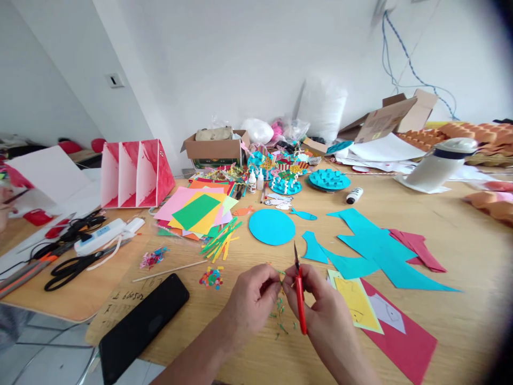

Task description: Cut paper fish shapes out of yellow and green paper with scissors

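Observation:
My right hand (318, 305) is closed around red-handled scissors (300, 299), their blades pointing up and away from me. My left hand (256, 291) is pinched beside it, its fingertips meeting those of the right hand. Whatever sits between the fingertips is too small to make out, though a bit of green shows there. Small green paper snippets (281, 318) lie scattered on the table just below the hands. Beyond them rests a flat blue paper circle (271, 226), with a blue paper fish (303, 214) to its right.
Green and yellow strips (222, 239), coloured dots (211, 277) and a black phone (144, 326) lie left. Coloured sheets (196, 211) are stacked behind. Blue offcuts (385, 240) and a red sheet (409, 342) occupy the right. Glue bottles (252, 182) stand further back.

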The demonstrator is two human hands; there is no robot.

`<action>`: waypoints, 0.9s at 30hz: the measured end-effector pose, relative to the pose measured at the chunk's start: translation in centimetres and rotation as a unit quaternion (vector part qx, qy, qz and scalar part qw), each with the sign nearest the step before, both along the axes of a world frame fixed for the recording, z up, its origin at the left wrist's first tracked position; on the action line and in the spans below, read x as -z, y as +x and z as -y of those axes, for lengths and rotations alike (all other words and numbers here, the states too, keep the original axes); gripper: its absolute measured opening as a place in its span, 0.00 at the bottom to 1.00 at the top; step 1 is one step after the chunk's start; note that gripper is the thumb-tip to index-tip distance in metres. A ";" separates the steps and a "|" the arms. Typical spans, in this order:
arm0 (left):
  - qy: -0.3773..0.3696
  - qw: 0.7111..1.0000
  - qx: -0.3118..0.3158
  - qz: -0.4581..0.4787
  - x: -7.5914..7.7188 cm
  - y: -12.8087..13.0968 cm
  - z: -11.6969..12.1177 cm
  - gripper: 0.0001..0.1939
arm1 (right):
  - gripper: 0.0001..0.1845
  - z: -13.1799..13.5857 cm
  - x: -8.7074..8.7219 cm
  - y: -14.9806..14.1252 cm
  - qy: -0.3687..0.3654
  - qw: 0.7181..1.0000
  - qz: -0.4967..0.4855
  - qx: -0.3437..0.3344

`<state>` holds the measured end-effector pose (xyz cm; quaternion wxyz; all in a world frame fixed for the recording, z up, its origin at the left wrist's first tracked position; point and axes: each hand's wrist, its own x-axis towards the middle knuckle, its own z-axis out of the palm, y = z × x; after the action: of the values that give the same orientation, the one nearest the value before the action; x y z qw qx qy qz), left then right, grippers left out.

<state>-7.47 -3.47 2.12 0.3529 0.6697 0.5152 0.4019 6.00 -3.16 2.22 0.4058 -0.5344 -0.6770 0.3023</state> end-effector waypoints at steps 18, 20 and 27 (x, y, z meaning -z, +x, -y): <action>-0.123 0.974 0.020 0.190 -0.9 -0.6 0.3 0.08 | 0.11 0.7 -0.9 1.1 0.025 0.996 0.070 -0.058; -0.127 0.964 0.015 0.235 -1.0 -0.8 0.3 0.09 | 0.13 0.9 -0.8 1.6 0.028 0.990 0.111 -0.087; -0.112 0.956 0.042 0.268 -1.1 -0.9 0.3 0.11 | 0.14 1.5 0.8 2.0 0.050 0.974 0.189 -0.119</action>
<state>-8.34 -3.81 3.20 0.5674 0.5145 0.4150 0.4910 8.02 -4.63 1.42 0.2579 -0.4767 -0.8142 0.2082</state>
